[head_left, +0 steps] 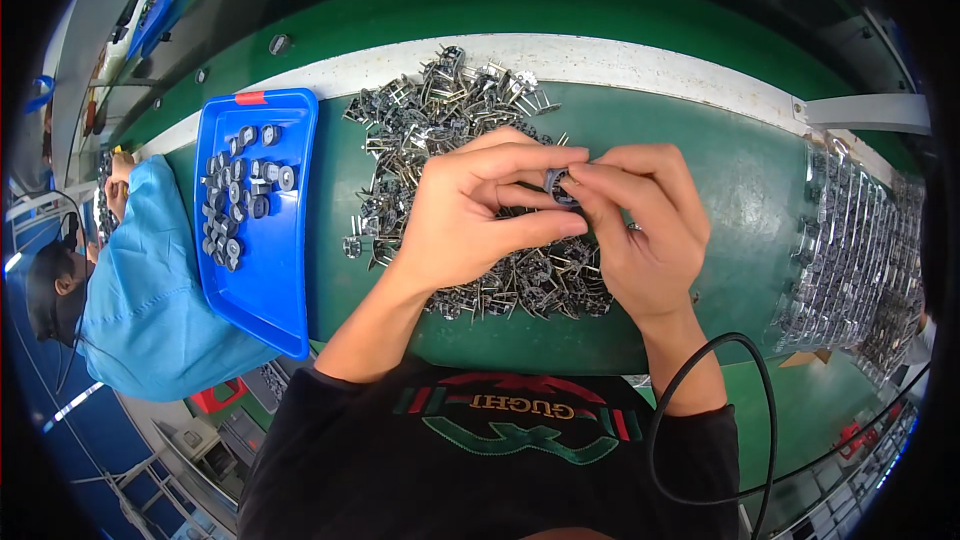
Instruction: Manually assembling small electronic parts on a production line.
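My left hand point(470, 205) and my right hand point(650, 225) meet over the green table. Between their fingertips is a small round grey-and-black part point(558, 187). The left thumb and fingers close on it from the left, while the right thumb and forefinger pinch its right side. What the right fingertips cover is hidden. Beneath and behind the hands lies a loose heap of small dark metal parts with long pins point(400, 130). To the left is a blue tray point(262, 295) holding several round grey parts point(238, 170), grouped in its far half.
Stacked clear plastic trays point(850, 250) stand at the right. A white rail point(640, 60) runs behind the heap, with a green strip point(600, 10) beyond. A black cable point(770, 390) loops by my right forearm. At far left a co-worker in a blue sleeve point(150, 280) sits nearby.
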